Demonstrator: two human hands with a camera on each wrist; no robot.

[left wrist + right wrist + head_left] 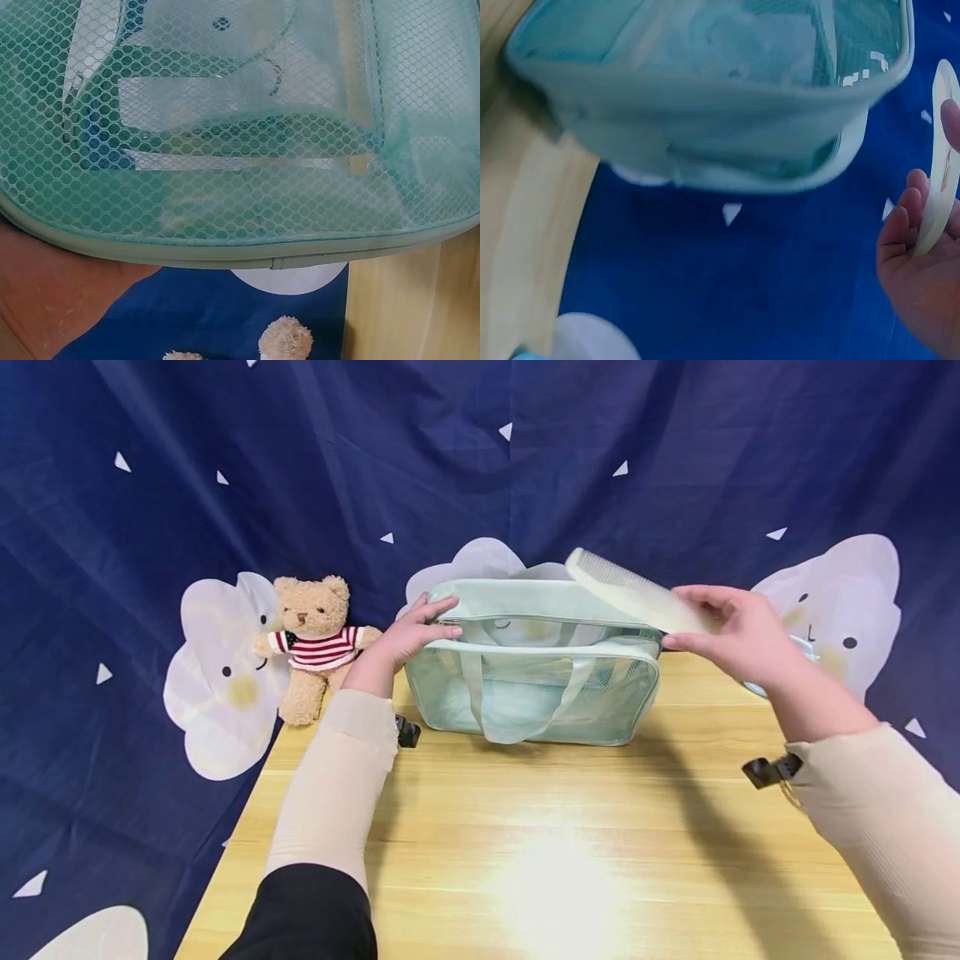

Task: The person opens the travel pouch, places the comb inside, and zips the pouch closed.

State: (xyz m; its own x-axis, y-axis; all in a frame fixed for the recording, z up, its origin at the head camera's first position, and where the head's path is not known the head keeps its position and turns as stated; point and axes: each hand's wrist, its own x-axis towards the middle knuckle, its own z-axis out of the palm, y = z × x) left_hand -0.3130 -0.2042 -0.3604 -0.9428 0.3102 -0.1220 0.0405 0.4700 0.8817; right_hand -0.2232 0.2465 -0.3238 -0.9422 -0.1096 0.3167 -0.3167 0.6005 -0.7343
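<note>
A pale green see-through bag [525,693] stands upright on the table, its top opening unzipped and two strap handles at the front. My left hand [408,635] rests at the left end of that opening, thumb and fingers spread apart and reaching over the edge. In the left wrist view the bag's mesh side [225,202] hides most of this hand. My right hand [738,627] pinches a cream-white comb [637,593] by one end. The comb slants above the right end of the opening, teeth up. In the right wrist view the comb [939,172] is apart from the bag.
A teddy bear [311,643] in a striped sweater sits at the table's back left corner. Behind my right wrist shows part of a light-blue-rimmed object [756,690]. The wooden table [465,827] meets a dark blue curtain [450,460] with cloud prints at the back.
</note>
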